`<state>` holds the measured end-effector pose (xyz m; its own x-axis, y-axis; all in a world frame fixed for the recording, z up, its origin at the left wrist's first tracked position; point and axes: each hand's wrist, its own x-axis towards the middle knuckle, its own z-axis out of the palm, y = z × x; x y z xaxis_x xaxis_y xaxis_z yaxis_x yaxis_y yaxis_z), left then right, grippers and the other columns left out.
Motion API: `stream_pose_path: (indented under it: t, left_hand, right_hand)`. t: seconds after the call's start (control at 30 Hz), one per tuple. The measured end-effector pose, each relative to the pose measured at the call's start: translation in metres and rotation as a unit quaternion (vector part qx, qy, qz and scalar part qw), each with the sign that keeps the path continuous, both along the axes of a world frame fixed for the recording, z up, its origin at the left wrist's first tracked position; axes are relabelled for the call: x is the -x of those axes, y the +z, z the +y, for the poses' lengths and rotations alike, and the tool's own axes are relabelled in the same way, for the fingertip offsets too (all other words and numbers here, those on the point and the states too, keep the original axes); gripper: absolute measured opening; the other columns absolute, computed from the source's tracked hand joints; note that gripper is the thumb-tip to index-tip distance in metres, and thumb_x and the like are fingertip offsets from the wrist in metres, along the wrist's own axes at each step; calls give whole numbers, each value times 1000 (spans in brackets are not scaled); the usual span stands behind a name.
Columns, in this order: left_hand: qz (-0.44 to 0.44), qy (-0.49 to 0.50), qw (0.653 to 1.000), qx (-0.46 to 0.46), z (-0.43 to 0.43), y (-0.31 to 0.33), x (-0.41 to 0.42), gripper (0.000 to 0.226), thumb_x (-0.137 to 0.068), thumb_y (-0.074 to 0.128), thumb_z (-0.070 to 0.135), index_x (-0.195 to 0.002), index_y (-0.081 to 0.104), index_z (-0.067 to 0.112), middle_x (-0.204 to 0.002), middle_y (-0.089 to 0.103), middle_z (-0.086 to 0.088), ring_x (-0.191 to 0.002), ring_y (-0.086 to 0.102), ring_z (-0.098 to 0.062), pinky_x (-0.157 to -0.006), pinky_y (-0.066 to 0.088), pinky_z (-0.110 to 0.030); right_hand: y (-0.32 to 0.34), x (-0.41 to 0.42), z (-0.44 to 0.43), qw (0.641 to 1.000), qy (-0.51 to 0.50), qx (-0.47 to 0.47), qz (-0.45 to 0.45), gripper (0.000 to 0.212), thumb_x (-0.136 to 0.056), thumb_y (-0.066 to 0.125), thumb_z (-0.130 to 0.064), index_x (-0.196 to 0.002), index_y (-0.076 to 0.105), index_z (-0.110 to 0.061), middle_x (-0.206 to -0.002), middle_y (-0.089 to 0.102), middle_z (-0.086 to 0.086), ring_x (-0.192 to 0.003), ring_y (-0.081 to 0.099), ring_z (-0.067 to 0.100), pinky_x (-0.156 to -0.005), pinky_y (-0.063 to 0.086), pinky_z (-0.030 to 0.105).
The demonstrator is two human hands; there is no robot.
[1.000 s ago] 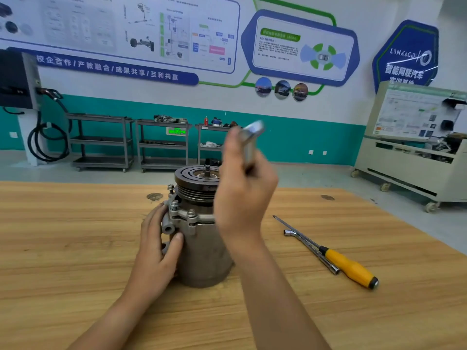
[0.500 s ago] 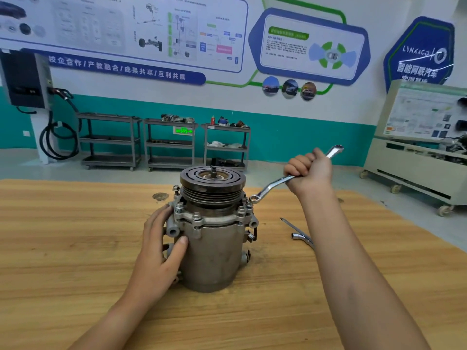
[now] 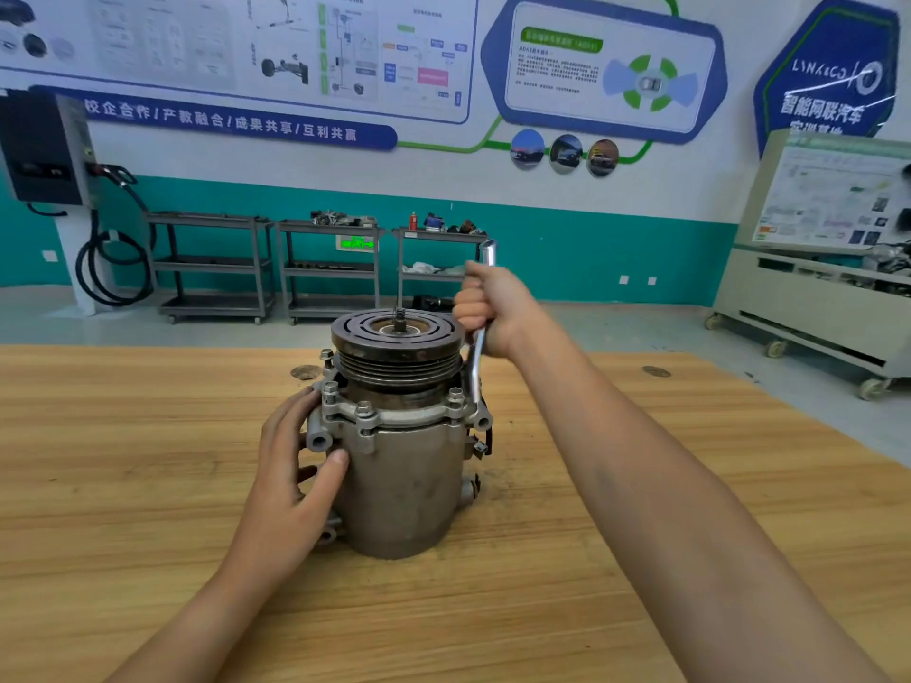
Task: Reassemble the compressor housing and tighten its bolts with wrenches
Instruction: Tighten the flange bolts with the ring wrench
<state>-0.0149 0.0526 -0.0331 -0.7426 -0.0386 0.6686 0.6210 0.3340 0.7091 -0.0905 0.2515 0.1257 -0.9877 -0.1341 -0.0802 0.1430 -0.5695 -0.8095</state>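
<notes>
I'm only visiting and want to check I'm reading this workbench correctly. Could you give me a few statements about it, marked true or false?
1. The compressor stands upright on the wooden table. True.
2. The right hand grips a screwdriver. False: it grips a metal wrench.
3. The left hand holds the compressor's side. True.
4. The wrench lies flat on the table. False: it is held steeply, with its lower end at the right side of the compressor's upper rim.
5. The grooved pulley is at the bottom of the compressor. False: it sits on top.
</notes>
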Motion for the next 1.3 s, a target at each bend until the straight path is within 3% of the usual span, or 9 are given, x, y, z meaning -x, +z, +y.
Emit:
stream_pose_path:
  t: [0.07,0.2,0.27,0.47,0.57,0.7,0.83,1.17,1.3]
  left_hand:
    - [1,-2,1000,2,-1,-1,0,51,-85,52,27,-127,31,49,-129,27,43,-121,29,20,-83,38,-14]
    - [15,6,1000,5,-2,-1,2,55,-89,56,15,-125,31,48,-128,28,42,-120,29,21,-80,41,-6]
    - [20,10,1000,5,-1,-3,4,56,-90,55,8,-126,32,45,-128,28,40,-119,29,22,-80,42,-9]
    - [20,8,1000,7,-1,-2,2,59,-90,53,2,-125,33,46,-129,29,39,-119,30,21,-82,41,-6]
    - [17,5,1000,4,-2,-1,1,59,-90,53,5,-123,32,49,-129,28,39,-119,30,21,-79,36,3]
    - [18,-4,1000,-5,-2,0,2,49,-84,51,24,-123,34,48,-129,29,40,-121,32,17,-81,38,1]
    - [18,-5,1000,-1,-3,1,2,51,-80,48,27,-124,33,49,-126,29,45,-122,31,17,-80,37,1]
    - [13,-5,1000,1,-1,2,-1,50,-83,48,28,-123,31,53,-123,27,49,-120,29,20,-80,39,-10]
    - [17,-1,1000,-1,1,2,0,50,-87,52,23,-124,30,49,-123,25,50,-121,27,21,-93,37,-23]
  right_hand:
    - [-3,-1,-5,1000,9,2,1,47,-101,37,-27,-56,26,-20,-34,21,-8,-24,19,5,-25,14,16]
    - [13,-9,19,993,5,113,14,65,-101,35,-30,-38,32,-16,-32,21,-6,-22,18,7,-26,13,13]
    - [23,-11,32,986,-13,166,28,68,-100,34,-28,-34,30,-15,-31,20,-6,-21,18,8,-25,13,14]
    - [6,1,39,977,-67,202,17,68,-101,33,-30,-35,27,-16,-31,18,-6,-21,16,8,-28,10,13]
    - [-9,10,37,976,-51,213,10,71,-101,32,-30,-32,27,-15,-30,18,-5,-21,17,9,-26,12,15]
    - [-16,18,35,976,-20,217,10,69,-101,34,-29,-34,28,-15,-30,20,-5,-21,19,8,-24,15,16]
    - [-23,24,33,974,12,226,-11,67,-101,35,-27,-35,29,-14,-29,22,-4,-20,21,9,-23,18,17]
    - [-50,-1,55,946,-92,309,19,69,-101,36,-28,-33,31,-15,-32,22,-6,-23,20,8,-30,21,12]
    - [-53,-41,52,929,-203,296,92,59,-99,39,-26,-42,30,-18,-36,20,-7,-28,20,9,-35,26,12]
